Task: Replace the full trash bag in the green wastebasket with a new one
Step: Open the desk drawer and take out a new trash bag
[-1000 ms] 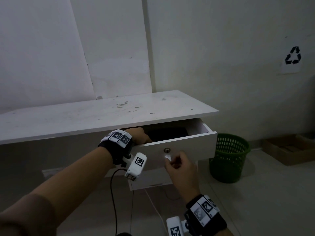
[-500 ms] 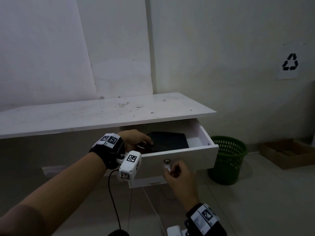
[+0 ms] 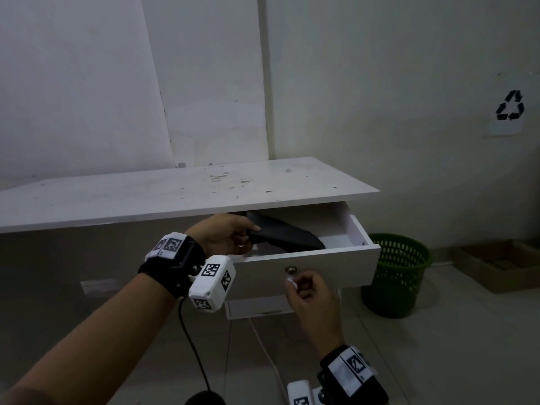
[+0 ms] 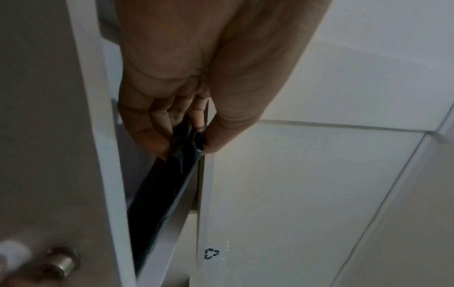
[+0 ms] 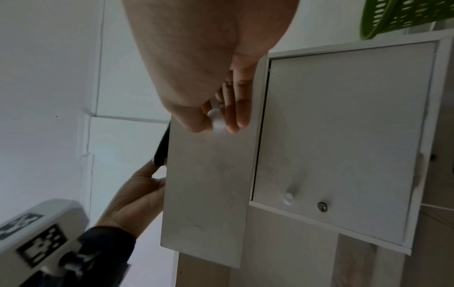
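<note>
A white drawer (image 3: pixel 321 267) under the desk stands pulled out. My left hand (image 3: pixel 230 238) reaches into it and pinches a folded black trash bag (image 3: pixel 286 235), lifted at its left end; in the left wrist view the fingers (image 4: pixel 157 124) and thumb clamp the black trash bag (image 4: pixel 167 182). My right hand (image 3: pixel 306 290) grips the drawer's white knob (image 3: pixel 292 283), also the white knob (image 5: pixel 217 120) in the right wrist view. The green wastebasket (image 3: pixel 394 273) stands on the floor right of the drawer, with no bag visible in it.
A white desk top (image 3: pixel 175 194) overhangs the drawer. A lower cabinet door (image 5: pixel 343 145) with knob and lock sits beneath. A cardboard box (image 3: pixel 502 267) lies on the floor at far right. Cables (image 3: pixel 198 361) hang below my left wrist. A recycling sign (image 3: pixel 510 106) marks the wall.
The drawer has slid further out. My left hand, first just inside it, has taken hold of the black bag and raised its left end. The right hand stays on the knob.
</note>
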